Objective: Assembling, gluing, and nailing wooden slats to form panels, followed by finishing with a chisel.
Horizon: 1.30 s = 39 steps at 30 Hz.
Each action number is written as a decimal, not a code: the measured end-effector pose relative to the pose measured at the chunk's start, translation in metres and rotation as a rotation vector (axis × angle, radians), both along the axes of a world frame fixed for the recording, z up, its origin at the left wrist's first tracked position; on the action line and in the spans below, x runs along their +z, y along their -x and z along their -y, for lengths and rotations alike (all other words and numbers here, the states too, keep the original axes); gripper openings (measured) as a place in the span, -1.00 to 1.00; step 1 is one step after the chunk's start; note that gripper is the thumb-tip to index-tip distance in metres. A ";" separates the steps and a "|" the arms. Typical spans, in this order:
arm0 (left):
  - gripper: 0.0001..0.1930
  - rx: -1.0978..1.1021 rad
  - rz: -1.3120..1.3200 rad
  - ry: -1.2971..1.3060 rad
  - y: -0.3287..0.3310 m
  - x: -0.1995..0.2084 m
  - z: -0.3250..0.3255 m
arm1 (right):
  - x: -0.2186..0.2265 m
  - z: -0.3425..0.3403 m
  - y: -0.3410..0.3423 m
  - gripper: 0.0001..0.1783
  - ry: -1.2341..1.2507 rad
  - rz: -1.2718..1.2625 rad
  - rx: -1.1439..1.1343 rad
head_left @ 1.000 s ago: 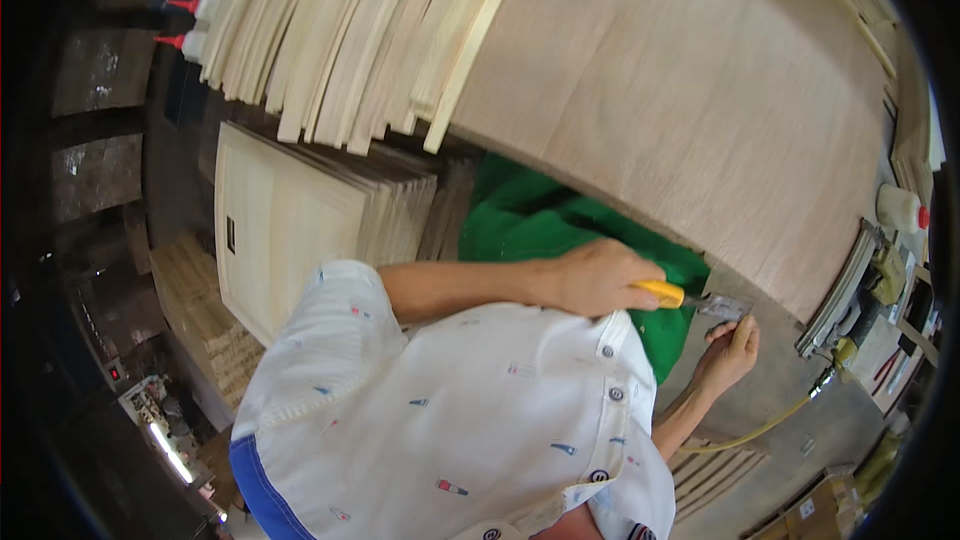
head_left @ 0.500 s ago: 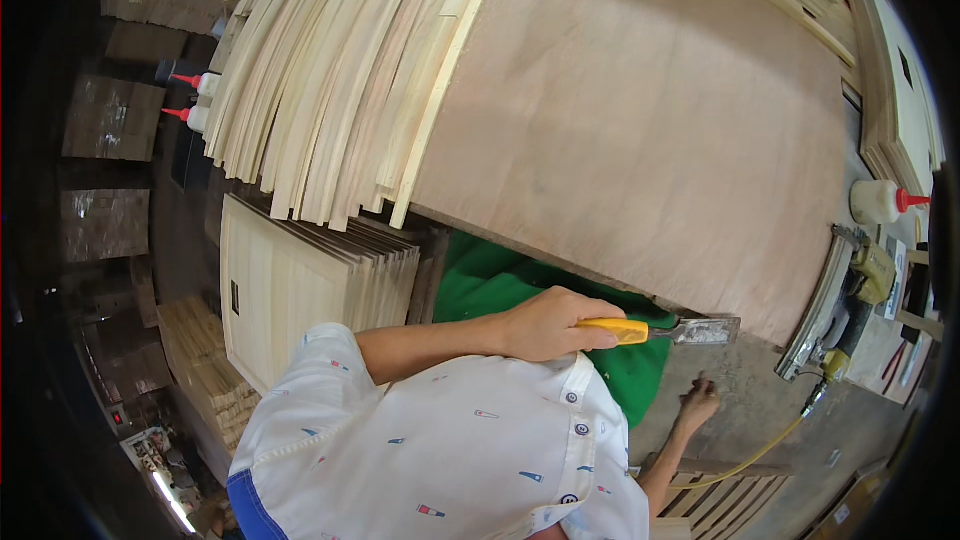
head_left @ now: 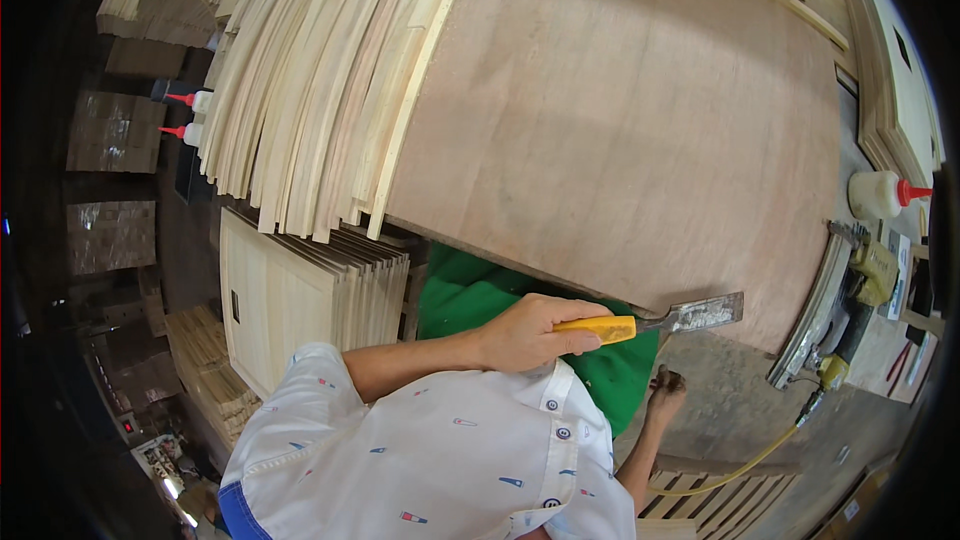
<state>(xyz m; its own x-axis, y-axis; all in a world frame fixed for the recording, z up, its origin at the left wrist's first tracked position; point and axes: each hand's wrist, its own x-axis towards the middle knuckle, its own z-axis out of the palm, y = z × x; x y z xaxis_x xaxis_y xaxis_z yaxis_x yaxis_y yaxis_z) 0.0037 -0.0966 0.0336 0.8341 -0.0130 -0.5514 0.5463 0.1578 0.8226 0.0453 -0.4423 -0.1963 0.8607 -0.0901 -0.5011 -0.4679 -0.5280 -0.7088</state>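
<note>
My left hand is closed around the yellow handle of a wide-bladed chisel. Its metal blade, smeared with whitish residue, points right over the near right part of a large brown plywood panel; whether it touches the wood I cannot tell. My right hand hangs low beyond the panel's near edge, its fingers curled; whatever they may hold is too small to make out. Green cloth shows below the panel, behind my left hand.
Pale wood strips lie stacked left of the panel, above upright framed panels. At right are a glue bottle with a red tip and a nail gun with a yellow hose. A slatted pallet sits low right.
The chisel has shifted slightly left, its blade tilting up toward the panel. My right hand has drawn a little left. The whole view has shifted slightly.
</note>
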 end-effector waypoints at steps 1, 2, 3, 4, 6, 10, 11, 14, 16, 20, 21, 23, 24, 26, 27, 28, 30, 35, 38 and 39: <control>-0.61 0.026 -0.006 0.002 0.001 -0.001 0.001 | 0.011 -0.003 -0.005 -0.77 0.073 -0.084 0.055; -0.61 0.028 -0.006 0.002 0.000 0.001 0.001 | 0.023 -0.008 -0.010 -0.77 0.073 -0.084 0.057; -0.62 0.063 -0.037 0.022 -0.001 0.004 0.000 | 0.041 -0.018 -0.014 -0.79 -0.025 -0.082 0.089; -0.62 0.098 -0.067 0.043 -0.001 0.005 -0.001 | 0.058 -0.028 -0.017 -0.81 -0.123 -0.080 0.122; -0.59 0.123 -0.043 0.049 0.000 0.004 -0.004 | 0.090 -0.043 -0.024 -0.81 -0.133 -0.012 0.217; -0.51 0.211 0.056 0.051 0.006 0.003 -0.006 | 0.182 -0.092 -0.040 -0.81 -0.228 0.139 0.548; -0.51 0.213 0.064 0.051 0.007 0.002 -0.006 | 0.199 -0.106 -0.044 -0.81 -0.227 0.146 0.552; -0.48 0.282 0.148 0.008 0.010 -0.008 -0.001 | 0.227 -0.159 -0.049 -0.78 -0.530 0.121 0.484; -0.49 0.333 0.277 -0.233 0.008 -0.012 -0.001 | 0.233 -0.206 -0.053 -0.60 -0.632 0.144 0.446; -0.41 0.318 0.459 -0.652 0.000 -0.002 -0.028 | 0.234 -0.300 -0.061 -0.40 -0.776 0.084 0.474; -0.37 0.342 0.463 -0.818 -0.001 -0.002 -0.041 | 0.239 -0.327 -0.063 -0.39 -0.816 0.045 0.484; -0.27 0.407 0.458 -1.021 -0.005 -0.001 -0.064 | 0.230 -0.368 -0.075 -0.40 -0.819 0.078 0.640; -0.27 0.403 0.458 -1.018 -0.005 0.002 -0.078 | 0.229 -0.390 -0.079 -0.40 -0.817 0.077 0.636; -0.23 0.341 0.333 -0.746 -0.009 0.024 -0.113 | 0.230 -0.433 -0.092 -0.42 -0.943 0.023 0.603; -0.25 0.266 0.346 -0.838 -0.009 0.037 -0.134 | 0.231 -0.452 -0.100 -0.42 -0.944 0.023 0.597; -0.30 0.275 0.351 -0.852 -0.012 0.043 -0.156 | 0.228 -0.470 -0.111 -0.43 -0.865 0.055 0.636; -0.35 0.270 0.361 -0.850 -0.031 0.040 -0.195 | 0.220 -0.500 -0.129 -0.43 -0.772 0.089 0.658; -0.47 0.482 0.502 -1.108 -0.088 0.014 -0.283 | 0.202 -0.581 -0.142 -0.43 -0.964 0.180 0.575; -0.50 0.529 0.508 -0.926 -0.112 -0.002 -0.306 | 0.183 -0.611 -0.152 -0.43 -1.002 0.334 0.585; -0.50 0.564 0.514 -0.870 -0.111 -0.008 -0.313 | 0.187 -0.614 -0.152 -0.44 -0.935 0.269 0.576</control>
